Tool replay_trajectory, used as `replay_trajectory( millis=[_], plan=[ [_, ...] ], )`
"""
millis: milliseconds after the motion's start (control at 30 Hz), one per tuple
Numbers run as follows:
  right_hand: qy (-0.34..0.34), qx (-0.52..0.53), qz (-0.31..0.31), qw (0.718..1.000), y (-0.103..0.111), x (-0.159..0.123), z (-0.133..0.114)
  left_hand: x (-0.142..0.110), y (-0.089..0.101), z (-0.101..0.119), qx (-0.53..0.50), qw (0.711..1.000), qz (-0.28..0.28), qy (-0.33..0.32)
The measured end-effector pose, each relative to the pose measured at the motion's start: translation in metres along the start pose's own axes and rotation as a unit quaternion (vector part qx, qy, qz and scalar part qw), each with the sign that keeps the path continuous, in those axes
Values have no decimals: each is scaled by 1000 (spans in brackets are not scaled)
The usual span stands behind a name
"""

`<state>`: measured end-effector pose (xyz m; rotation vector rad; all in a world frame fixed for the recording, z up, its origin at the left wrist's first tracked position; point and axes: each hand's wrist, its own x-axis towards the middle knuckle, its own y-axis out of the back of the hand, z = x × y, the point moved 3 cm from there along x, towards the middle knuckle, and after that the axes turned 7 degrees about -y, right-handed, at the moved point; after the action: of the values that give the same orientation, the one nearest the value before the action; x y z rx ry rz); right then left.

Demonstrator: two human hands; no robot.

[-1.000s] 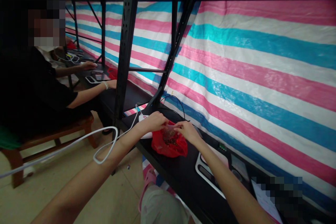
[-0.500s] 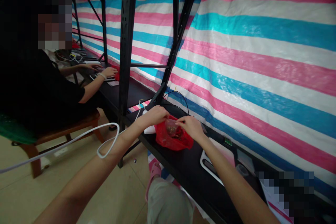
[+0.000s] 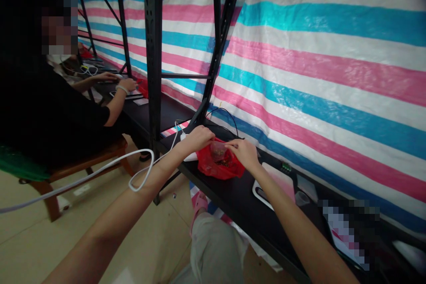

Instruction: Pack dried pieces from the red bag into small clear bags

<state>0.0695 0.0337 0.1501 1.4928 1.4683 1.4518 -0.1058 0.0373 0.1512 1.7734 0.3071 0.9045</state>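
A red plastic bag [image 3: 218, 166] lies on the black bench [image 3: 233, 197] in front of me, its mouth open on a small clear bag of dark bits [image 3: 219, 153]. My left hand [image 3: 198, 137] is closed on the left edge of the bag's mouth. My right hand [image 3: 244, 151] pinches the clear bag at the right edge. Both forearms reach in from the bottom of the view.
A white device with a screen [image 3: 276, 182] lies right of the bag. A white cable [image 3: 100, 171] loops over my left forearm. Black shelf posts [image 3: 153, 53] rise behind. A striped tarp [image 3: 316, 62] backs the bench. A seated person [image 3: 49, 97] works at the left.
The view has shifted slightly down and left. My hands stay on the red bag, and the small clear bag now shows more in its mouth. The person at the left has moved their hands.
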Motion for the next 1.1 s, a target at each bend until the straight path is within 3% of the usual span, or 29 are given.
replay_trajectory(
  millis=[133, 267, 400, 667, 767, 967, 1100],
  plan=[
    [-50, 26, 83, 995, 6, -2, -1, 4, -1, -1, -7, 999, 31, 17],
    [-51, 48, 89, 994, -4, -7, -3, 6, -7, 0, -4, 999, 47, 20],
    [-101, 81, 118, 985, -12, -15, 4, 2, -13, 2, -14, 999, 35, 25],
    [-104, 125, 119, 979, -13, -16, 6, -5, -12, -2, -14, 998, 30, 50],
    [-110, 140, 117, 977, -14, -15, 8, -8, -8, -3, -29, 997, 38, 58],
    [-24, 219, 107, 970, -16, -13, 15, -9, 9, 1, -113, 990, 77, 41],
    [-47, 342, 122, 931, -14, -15, 30, -3, 25, 12, -227, 960, 158, 40]
  ],
)
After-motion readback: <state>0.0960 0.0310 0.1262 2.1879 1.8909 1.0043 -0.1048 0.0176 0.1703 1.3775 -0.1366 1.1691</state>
